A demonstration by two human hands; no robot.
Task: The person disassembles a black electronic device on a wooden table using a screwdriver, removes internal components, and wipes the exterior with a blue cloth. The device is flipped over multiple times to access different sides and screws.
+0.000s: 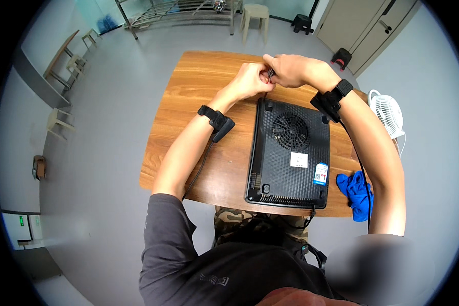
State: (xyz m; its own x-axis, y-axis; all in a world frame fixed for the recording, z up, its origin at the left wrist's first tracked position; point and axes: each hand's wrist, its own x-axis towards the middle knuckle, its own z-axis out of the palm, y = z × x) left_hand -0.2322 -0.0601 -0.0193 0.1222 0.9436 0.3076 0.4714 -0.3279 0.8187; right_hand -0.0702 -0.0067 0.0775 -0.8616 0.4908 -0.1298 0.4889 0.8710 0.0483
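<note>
A black appliance with a round fan grille (290,131), seemingly an induction cooker, lies underside up on the wooden table (204,168). Over its far left corner, my left hand (251,81) and my right hand (289,70) meet, fingers closed together. Between them shows a small dark ribbed piece (271,73), and a thin dark shaft runs down from the fingers toward the corner. It looks like a screwdriver, though the hands cover most of it. White and blue labels are stuck on the appliance's underside.
A blue cloth (356,194) lies crumpled at the table's right edge. Beyond that edge is a white fan (387,113). The appliance's black cord (311,218) hangs off the near edge. Stools (255,20) and a metal rack stand farther off on the floor.
</note>
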